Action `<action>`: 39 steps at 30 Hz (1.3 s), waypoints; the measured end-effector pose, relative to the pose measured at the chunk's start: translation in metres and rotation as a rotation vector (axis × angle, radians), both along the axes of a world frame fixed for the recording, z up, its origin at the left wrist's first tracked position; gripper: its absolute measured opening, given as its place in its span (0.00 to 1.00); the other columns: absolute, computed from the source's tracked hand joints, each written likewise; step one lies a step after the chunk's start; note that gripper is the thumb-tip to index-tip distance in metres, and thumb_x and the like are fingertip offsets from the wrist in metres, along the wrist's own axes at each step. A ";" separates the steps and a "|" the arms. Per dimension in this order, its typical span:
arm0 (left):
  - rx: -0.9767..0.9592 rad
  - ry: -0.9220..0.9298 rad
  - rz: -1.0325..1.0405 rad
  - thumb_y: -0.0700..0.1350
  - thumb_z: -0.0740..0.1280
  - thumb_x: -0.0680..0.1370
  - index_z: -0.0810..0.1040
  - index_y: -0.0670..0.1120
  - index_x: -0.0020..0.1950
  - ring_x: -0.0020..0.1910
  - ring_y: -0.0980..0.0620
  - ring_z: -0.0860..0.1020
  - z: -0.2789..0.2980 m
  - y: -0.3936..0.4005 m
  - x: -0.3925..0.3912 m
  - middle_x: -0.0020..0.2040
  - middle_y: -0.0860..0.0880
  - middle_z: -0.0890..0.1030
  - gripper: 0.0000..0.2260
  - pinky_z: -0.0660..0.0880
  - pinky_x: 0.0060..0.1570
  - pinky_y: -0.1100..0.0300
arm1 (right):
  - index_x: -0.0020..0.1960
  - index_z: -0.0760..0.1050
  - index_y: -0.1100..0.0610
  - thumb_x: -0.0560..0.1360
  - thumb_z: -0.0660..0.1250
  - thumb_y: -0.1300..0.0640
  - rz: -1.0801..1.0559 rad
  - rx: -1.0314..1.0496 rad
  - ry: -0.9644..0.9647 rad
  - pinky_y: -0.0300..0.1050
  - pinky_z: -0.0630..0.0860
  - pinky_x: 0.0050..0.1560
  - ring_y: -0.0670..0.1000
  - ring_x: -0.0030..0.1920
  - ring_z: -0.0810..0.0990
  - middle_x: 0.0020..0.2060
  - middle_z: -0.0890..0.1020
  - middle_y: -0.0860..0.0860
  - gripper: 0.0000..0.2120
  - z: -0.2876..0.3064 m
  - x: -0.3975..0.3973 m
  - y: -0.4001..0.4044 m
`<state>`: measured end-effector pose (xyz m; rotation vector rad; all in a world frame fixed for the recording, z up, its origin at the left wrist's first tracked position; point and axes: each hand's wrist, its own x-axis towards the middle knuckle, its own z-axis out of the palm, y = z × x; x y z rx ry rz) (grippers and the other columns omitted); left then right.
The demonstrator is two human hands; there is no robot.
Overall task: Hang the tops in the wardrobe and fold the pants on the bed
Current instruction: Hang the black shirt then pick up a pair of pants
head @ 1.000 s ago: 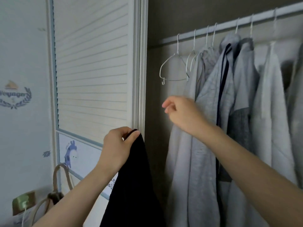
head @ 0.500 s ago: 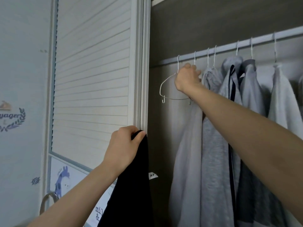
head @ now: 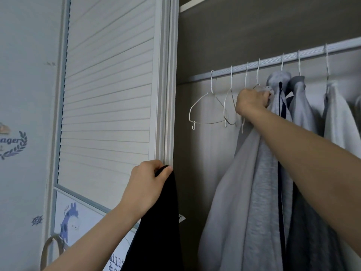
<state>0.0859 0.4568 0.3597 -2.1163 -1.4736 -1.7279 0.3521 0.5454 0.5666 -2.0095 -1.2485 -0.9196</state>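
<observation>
I hold the black top (head: 156,222) in my left hand (head: 145,187), fingers curled over its upper edge and thumb pinching the cloth, so it hangs straight down and stays off the floor while my other hand is busy. It sits well below the rail (head: 273,62), just beside the white door frame (head: 168,94), and is not on any hanger yet.

My right hand (head: 252,101) is up just under the rail, fingers closed into the shoulder of the light grey top (head: 234,192) that already hangs there. I judge I am gripping it to push the hung clothes aside along the rail, or to reach the hanger beneath it; whether wire is also in my grip I cannot tell, since the fingers are buried in cloth.

Left of that hand, two bare wire hangers (head: 207,110) hang from the rail, apart from the clothes, hooks over the bar. Either would serve the black top, being free and nearest the open end of the rail.

Further right along the rail hang more grey tops (head: 300,106), packed close together. No pants and no bed are in view.
</observation>
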 end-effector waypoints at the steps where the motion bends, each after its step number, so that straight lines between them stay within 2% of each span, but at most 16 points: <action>1: -0.007 0.004 0.004 0.52 0.64 0.79 0.78 0.47 0.38 0.34 0.55 0.77 -0.001 0.000 0.000 0.33 0.51 0.78 0.14 0.70 0.29 0.72 | 0.45 0.75 0.59 0.72 0.63 0.63 0.011 -0.005 0.020 0.52 0.63 0.59 0.59 0.56 0.76 0.47 0.80 0.57 0.03 -0.001 0.002 0.000; 4: -0.027 0.009 0.006 0.53 0.64 0.79 0.78 0.47 0.38 0.35 0.55 0.78 -0.005 -0.001 0.001 0.34 0.51 0.78 0.13 0.69 0.31 0.72 | 0.44 0.76 0.59 0.72 0.63 0.64 0.058 0.067 0.079 0.52 0.61 0.63 0.58 0.53 0.78 0.44 0.81 0.56 0.04 -0.002 0.008 0.002; 9: -0.084 0.021 0.003 0.52 0.64 0.80 0.78 0.47 0.38 0.35 0.54 0.77 -0.009 -0.006 0.001 0.34 0.51 0.78 0.14 0.70 0.32 0.69 | 0.57 0.75 0.66 0.75 0.62 0.63 0.147 0.229 0.140 0.54 0.65 0.63 0.62 0.58 0.77 0.55 0.79 0.61 0.12 0.001 0.011 -0.004; 13: -0.154 0.058 0.015 0.52 0.64 0.80 0.75 0.50 0.35 0.29 0.55 0.75 -0.011 -0.010 0.005 0.30 0.53 0.74 0.15 0.66 0.25 0.73 | 0.60 0.74 0.69 0.77 0.63 0.59 0.346 0.297 0.298 0.48 0.72 0.54 0.63 0.60 0.76 0.58 0.78 0.64 0.16 0.000 0.006 -0.026; 14: -0.153 0.073 0.020 0.52 0.64 0.80 0.74 0.50 0.34 0.28 0.56 0.74 -0.011 -0.011 0.007 0.29 0.54 0.74 0.16 0.65 0.24 0.73 | 0.62 0.72 0.70 0.77 0.61 0.58 0.395 0.301 0.344 0.48 0.72 0.52 0.64 0.60 0.75 0.59 0.77 0.65 0.18 -0.005 0.002 -0.034; 16: -0.156 0.140 0.037 0.52 0.64 0.80 0.72 0.51 0.32 0.28 0.57 0.74 -0.014 -0.015 0.012 0.29 0.54 0.74 0.16 0.65 0.25 0.71 | 0.70 0.62 0.71 0.77 0.59 0.59 0.477 0.265 0.466 0.49 0.71 0.57 0.64 0.65 0.71 0.65 0.72 0.65 0.25 -0.021 -0.005 -0.056; 18: -0.185 0.251 0.067 0.52 0.62 0.81 0.75 0.48 0.37 0.33 0.54 0.77 -0.017 -0.015 0.015 0.34 0.51 0.77 0.15 0.70 0.32 0.63 | 0.72 0.57 0.67 0.77 0.58 0.59 0.581 0.193 0.588 0.48 0.68 0.60 0.62 0.68 0.68 0.63 0.70 0.62 0.26 -0.043 -0.010 -0.077; 20: -0.235 0.302 0.077 0.52 0.62 0.81 0.77 0.45 0.41 0.37 0.50 0.78 -0.020 -0.013 0.018 0.38 0.47 0.79 0.14 0.75 0.38 0.57 | 0.65 0.64 0.62 0.77 0.57 0.60 0.707 0.155 0.611 0.48 0.68 0.57 0.58 0.61 0.72 0.53 0.68 0.59 0.18 -0.070 -0.014 -0.103; 22: -0.292 0.310 0.072 0.51 0.62 0.82 0.78 0.43 0.43 0.38 0.48 0.78 -0.024 -0.010 0.021 0.39 0.46 0.79 0.14 0.74 0.38 0.57 | 0.60 0.65 0.62 0.77 0.56 0.63 0.817 0.156 0.615 0.44 0.70 0.50 0.54 0.50 0.71 0.48 0.72 0.57 0.12 -0.102 -0.015 -0.133; 25: -0.360 0.324 0.083 0.48 0.62 0.82 0.78 0.41 0.44 0.37 0.49 0.77 -0.027 -0.009 0.021 0.39 0.45 0.78 0.13 0.69 0.32 0.62 | 0.60 0.66 0.65 0.75 0.57 0.70 0.991 0.180 0.687 0.31 0.69 0.33 0.47 0.42 0.70 0.56 0.75 0.64 0.14 -0.151 -0.014 -0.175; 27: -0.426 0.390 0.076 0.43 0.62 0.81 0.78 0.40 0.47 0.40 0.49 0.77 -0.033 -0.010 0.022 0.43 0.44 0.79 0.08 0.71 0.35 0.62 | 0.52 0.68 0.58 0.74 0.57 0.70 1.035 0.147 0.726 0.28 0.69 0.34 0.45 0.42 0.72 0.58 0.76 0.60 0.11 -0.184 -0.008 -0.197; 29: -0.484 0.434 0.048 0.39 0.62 0.80 0.78 0.40 0.51 0.45 0.47 0.77 -0.043 -0.012 0.025 0.48 0.43 0.79 0.06 0.73 0.42 0.60 | 0.45 0.66 0.51 0.73 0.57 0.70 1.094 0.074 0.841 0.32 0.69 0.36 0.46 0.44 0.73 0.56 0.78 0.51 0.14 -0.216 -0.001 -0.216; 32: -0.588 0.404 -0.010 0.41 0.63 0.80 0.80 0.37 0.48 0.42 0.48 0.78 -0.058 -0.011 0.030 0.45 0.42 0.79 0.09 0.72 0.38 0.62 | 0.41 0.66 0.50 0.75 0.57 0.68 1.199 -0.133 1.104 0.44 0.70 0.45 0.46 0.51 0.77 0.56 0.82 0.51 0.13 -0.249 0.006 -0.243; 34: -0.688 0.315 -0.037 0.41 0.63 0.80 0.80 0.34 0.45 0.41 0.46 0.79 -0.063 -0.007 0.030 0.41 0.40 0.78 0.11 0.72 0.38 0.60 | 0.40 0.67 0.51 0.77 0.57 0.65 1.316 -0.317 1.324 0.53 0.75 0.48 0.52 0.57 0.80 0.54 0.84 0.51 0.11 -0.263 0.014 -0.255; 37: -0.820 0.099 -0.037 0.41 0.67 0.75 0.79 0.35 0.42 0.36 0.45 0.78 -0.069 -0.002 0.030 0.36 0.41 0.75 0.08 0.72 0.36 0.58 | 0.44 0.67 0.53 0.76 0.62 0.54 1.422 -0.417 1.486 0.67 0.76 0.53 0.59 0.56 0.82 0.54 0.83 0.58 0.05 -0.273 0.034 -0.272; 39: -0.853 0.047 -0.018 0.40 0.68 0.73 0.78 0.36 0.41 0.32 0.47 0.77 -0.075 -0.001 0.033 0.35 0.41 0.75 0.06 0.71 0.32 0.60 | 0.47 0.69 0.53 0.73 0.65 0.49 1.445 -0.490 1.562 0.72 0.74 0.53 0.63 0.56 0.81 0.56 0.81 0.63 0.09 -0.279 0.051 -0.281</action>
